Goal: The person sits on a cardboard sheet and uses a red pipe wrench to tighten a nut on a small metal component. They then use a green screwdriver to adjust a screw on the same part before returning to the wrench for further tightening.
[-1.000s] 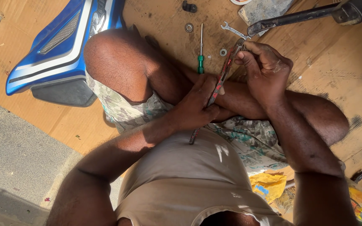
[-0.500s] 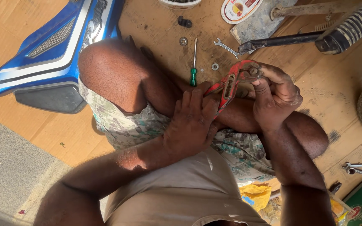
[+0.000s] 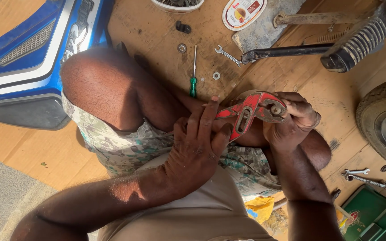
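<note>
Since half a second ago the red pliers have tipped over — their head has swung from the middle of the frame toward the right, and both hands have closed in around them. They now lie just right of centre, across the person's bent legs.

Their long axis runs on a shallow diagonal: the grey jaw end sits up and to the right, the red handles run down and to the left. So the tool points toward the right edge of the frame, roughly at the black ribbed footrest and the tyre beyond.

The right hand is curled shut around the head end, thumb and fingers wrapped over the pivot; whether a small part sits between the jaws cannot be told. The left hand lies lower left of the tool, fingers stretched out and loosely spread, their tips touching the handles rather than clasping them. Of the two, the right hand is the nearer to the working end — the left is nearer the handle end.

Above the hands, on the brown board, a green-handled screwdriver stands almost vertical in the frame, with a small spanner and washers just beside it. A blue motorcycle panel fills the upper left.
</note>
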